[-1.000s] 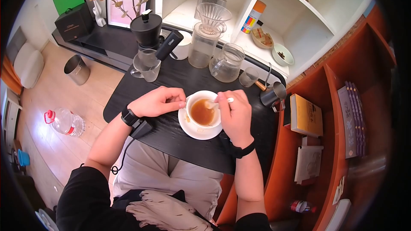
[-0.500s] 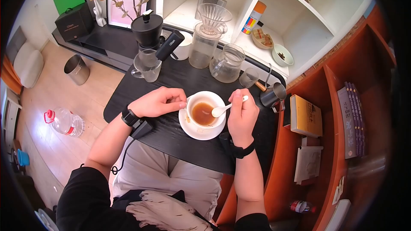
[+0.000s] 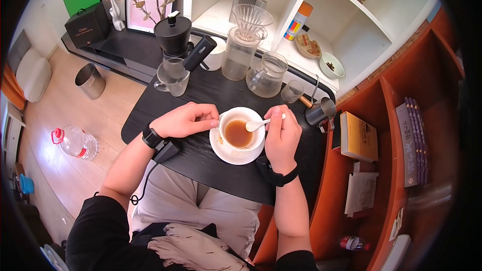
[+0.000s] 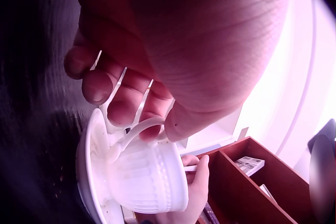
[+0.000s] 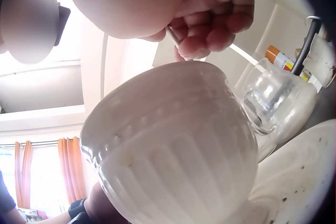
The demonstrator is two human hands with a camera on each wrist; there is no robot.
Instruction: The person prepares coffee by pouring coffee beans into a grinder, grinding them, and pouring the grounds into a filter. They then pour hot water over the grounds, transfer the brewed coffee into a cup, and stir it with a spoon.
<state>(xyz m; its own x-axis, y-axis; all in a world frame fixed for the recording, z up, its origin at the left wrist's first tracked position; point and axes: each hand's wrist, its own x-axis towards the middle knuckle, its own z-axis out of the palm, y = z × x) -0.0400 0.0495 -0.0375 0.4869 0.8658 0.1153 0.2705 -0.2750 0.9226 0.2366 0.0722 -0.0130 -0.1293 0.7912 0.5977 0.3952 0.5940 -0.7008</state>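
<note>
A white cup point(image 5: 173, 145) with a fluted wall holds brown liquid point(image 3: 238, 133) and sits on a white saucer point(image 3: 227, 155). My left hand point(image 3: 188, 120) is at the cup's left side; in the left wrist view its thumb and index finger pinch the cup's handle point(image 4: 130, 136), the other fingers loosely bent. On the other side, my right hand point(image 3: 282, 138) pinches the stem of a small white spoon point(image 3: 254, 125) between thumb and fingers. The spoon's bowl overlaps the right part of the cup's opening, showing whole above the liquid.
Behind the cup stand a glass mug point(image 3: 175, 81), a black hand grinder point(image 3: 172, 35), a glass dripper on a carafe point(image 3: 236, 55), a glass server point(image 3: 267, 78), a small glass point(image 3: 291, 91) and a metal pitcher point(image 3: 320, 111). A brown bookshelf point(image 3: 346, 90) borders the black table's right side.
The spoon came up out of the liquid and moved right with my right hand, then shifted slightly back left over the cup. My left hand has stayed at the handle.
</note>
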